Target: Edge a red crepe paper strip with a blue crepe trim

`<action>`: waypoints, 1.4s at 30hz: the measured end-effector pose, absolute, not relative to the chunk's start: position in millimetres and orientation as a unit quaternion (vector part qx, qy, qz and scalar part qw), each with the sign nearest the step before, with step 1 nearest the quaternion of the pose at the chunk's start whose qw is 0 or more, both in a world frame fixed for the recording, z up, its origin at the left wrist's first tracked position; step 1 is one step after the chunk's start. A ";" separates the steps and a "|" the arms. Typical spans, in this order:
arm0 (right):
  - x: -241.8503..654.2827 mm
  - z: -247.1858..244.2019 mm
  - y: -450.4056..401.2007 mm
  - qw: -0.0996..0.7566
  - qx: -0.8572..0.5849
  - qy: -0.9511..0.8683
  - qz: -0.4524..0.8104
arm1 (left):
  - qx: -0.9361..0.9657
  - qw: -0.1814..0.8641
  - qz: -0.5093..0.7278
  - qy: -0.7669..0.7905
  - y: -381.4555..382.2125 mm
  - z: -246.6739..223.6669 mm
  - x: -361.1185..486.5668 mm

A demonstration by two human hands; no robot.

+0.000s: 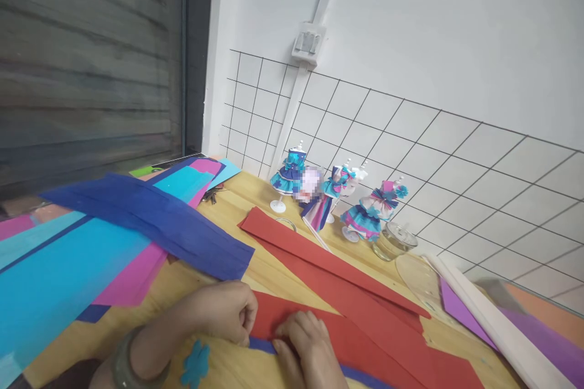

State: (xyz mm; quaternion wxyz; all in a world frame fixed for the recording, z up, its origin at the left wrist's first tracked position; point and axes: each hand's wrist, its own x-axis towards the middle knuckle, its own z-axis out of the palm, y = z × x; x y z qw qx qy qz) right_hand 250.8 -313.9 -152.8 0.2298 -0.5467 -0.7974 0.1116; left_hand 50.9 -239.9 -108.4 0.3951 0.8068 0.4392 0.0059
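Wooden table (223, 203) below, red paper (353, 343) meets a blue strip (263, 345); left hand (228, 310) curled, right hand (308, 343) bent over, likely steadying edges, can't tell if either pinches

At the bottom centre of my head view, the left hand (228, 311) is curled beside a dark blue strip (262, 345), its fingertips hidden. I see the right hand (306, 343) spread over one of the red sheets (328, 260), just beside it. A teal flower cutout (196, 364) lies at lower left on the wooden table (246, 188), blue sheets (150, 222) fill the left, and small dressed mannequins (294, 164) stand right of centre before a wire grid (404, 98).
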 end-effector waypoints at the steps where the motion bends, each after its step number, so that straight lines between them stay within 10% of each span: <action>1: 248.0 -153.7 -314.4 0.241 -0.536 -0.801 0.117 | 0.805 0.397 0.007 0.442 -239.6 -109.1 50.6; 42: 220.4 -135.7 -304.1 0.116 -0.592 -0.782 0.155 | 0.799 0.433 0.006 0.417 -231.1 -105.7 47.8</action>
